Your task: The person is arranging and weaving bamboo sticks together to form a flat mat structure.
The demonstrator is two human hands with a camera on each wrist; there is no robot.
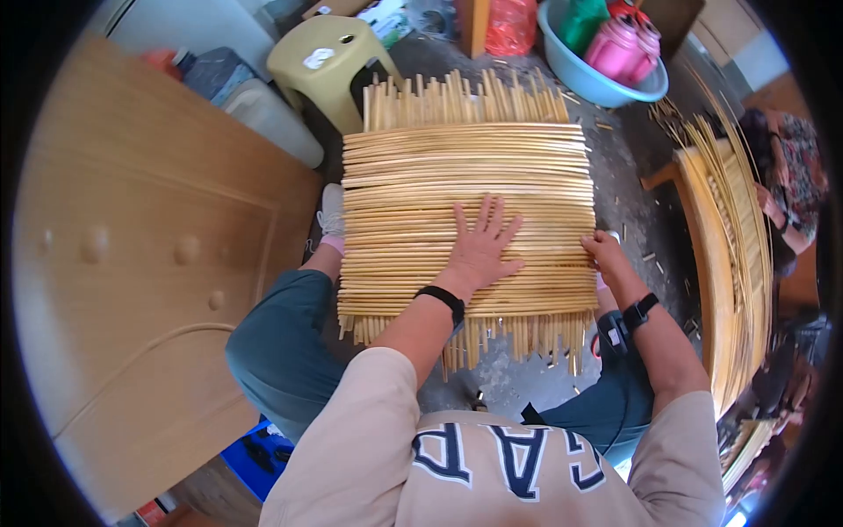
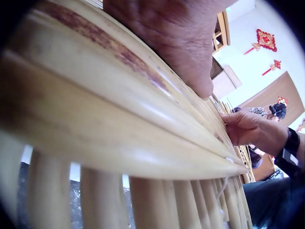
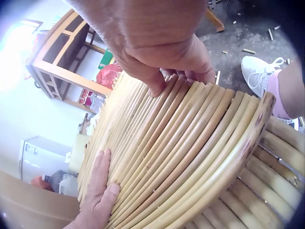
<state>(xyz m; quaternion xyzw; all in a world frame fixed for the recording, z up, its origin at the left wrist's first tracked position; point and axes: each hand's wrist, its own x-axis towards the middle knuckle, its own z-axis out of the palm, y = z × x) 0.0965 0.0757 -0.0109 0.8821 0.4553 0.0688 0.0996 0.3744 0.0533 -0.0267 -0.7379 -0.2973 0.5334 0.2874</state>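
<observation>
A square panel of pale yellow canes (image 1: 404, 211) lies in front of the person, level with the knees. Its upper layer runs crosswise over lengthwise canes (image 1: 474, 338), whose uneven ends stick out at the near and far sides. Flat on the upper canes rests the left hand (image 1: 479, 255), fingers spread. At the panel's right edge, the right hand (image 1: 604, 253) pinches cane ends, its thumb (image 3: 156, 88) on top and the other fingers curled at the edge, partly hidden. Dark stains mark the nearest crosswise cane (image 3: 255, 138).
Left of the panel stand a wooden board (image 1: 158, 263) and a yellow-green stool (image 1: 325, 53). A blue basin (image 1: 571, 75) with pink flasks is at the far right. More canes lie on a wooden bench (image 1: 702, 237), beside another person (image 1: 795, 167). Cane scraps litter the floor.
</observation>
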